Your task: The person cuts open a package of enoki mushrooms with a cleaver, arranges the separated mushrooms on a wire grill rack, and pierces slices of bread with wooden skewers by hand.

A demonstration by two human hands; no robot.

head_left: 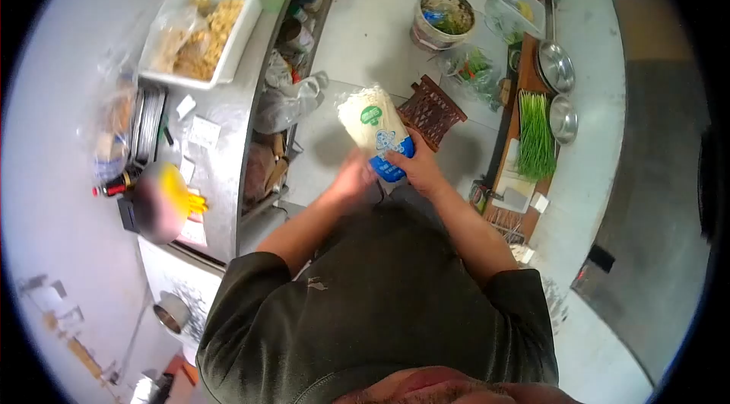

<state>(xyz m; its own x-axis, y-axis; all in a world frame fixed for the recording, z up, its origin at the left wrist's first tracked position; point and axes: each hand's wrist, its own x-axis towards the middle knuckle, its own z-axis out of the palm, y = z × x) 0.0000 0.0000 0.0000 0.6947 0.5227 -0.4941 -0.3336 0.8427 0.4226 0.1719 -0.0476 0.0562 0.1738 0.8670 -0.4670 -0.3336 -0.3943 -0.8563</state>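
A clear plastic pack of enoki mushrooms (368, 119), with a green label and a blue printed end, is held up in front of my body. My right hand (420, 166) is closed on its lower right side, thumb across the blue print. At the pack's lower left is my left hand (353, 177), smeared by motion. Its fingers are too blurred to show whether they grip the plastic. A brown slatted stool (432, 111) stands on the floor just beyond the pack.
On the left, a steel counter (232, 111) bears a white tub (251, 12) of tan food pieces. A bucket (435, 38) stands on the floor ahead. To the right, long green stalks (537, 138) lie on a board beside metal bowls (563, 119).
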